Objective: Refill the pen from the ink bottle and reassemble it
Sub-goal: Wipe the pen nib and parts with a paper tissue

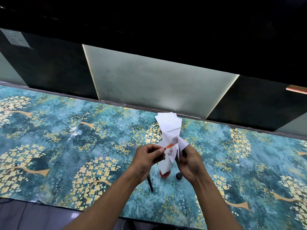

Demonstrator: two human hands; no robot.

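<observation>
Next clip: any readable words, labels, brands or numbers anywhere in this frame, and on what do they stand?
None can be read.
Paper notice on the dark wall panel, upper left: carries printing, too small and blurred to read.
Ink bottle, mostly hidden behind the tissue: no label visible.
Black cap and black pen barrel on the table: no markings visible.

— What's the desk (66,146) covered with?

— A glossy sheet, printed teal with yellow blossom trees. It's smooth enough to catch glare left of the tissue (169,140).

— And the tissue itself?

— Soft white paper, matt and crumpled, faintly embossed. My right hand (189,163) pinches it; my left hand (147,156) pinches the pen refill (169,146), a clear plastic tube showing orange.

— Below the tissue?

— The ink bottle (165,175) looks translucent and reddish, its black cap (179,175) dull. The black pen barrel (150,182) has a slight sheen.

— Behind?

— A frosted, smudged matt panel (157,83).
</observation>
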